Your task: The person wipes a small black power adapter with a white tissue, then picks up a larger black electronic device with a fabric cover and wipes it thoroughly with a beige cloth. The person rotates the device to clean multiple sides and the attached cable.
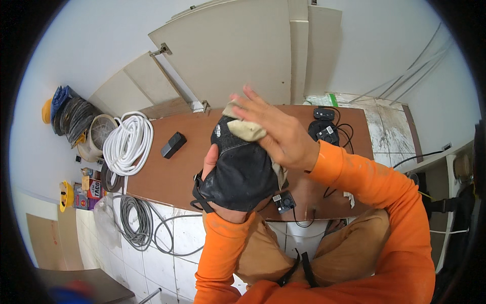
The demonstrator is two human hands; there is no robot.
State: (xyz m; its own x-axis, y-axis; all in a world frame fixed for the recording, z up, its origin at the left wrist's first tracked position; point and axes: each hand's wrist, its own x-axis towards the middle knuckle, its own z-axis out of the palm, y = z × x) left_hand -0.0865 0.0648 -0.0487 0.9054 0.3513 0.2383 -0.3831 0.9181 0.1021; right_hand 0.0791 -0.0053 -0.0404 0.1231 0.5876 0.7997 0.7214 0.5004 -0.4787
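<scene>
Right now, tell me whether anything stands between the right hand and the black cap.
Yes: beige fabric lies between part of the right hand and the upper end of the black cap in the picture. Nothing else visible stands between them, though the hand's underside is partly hidden.

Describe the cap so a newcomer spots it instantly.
Find the big brown tabletop. Above it, the left hand holds the black cap; the right hand touches beige fabric at its far end. Unlike the boxy black case on the tabletop, it is soft, rounded fabric.
</scene>
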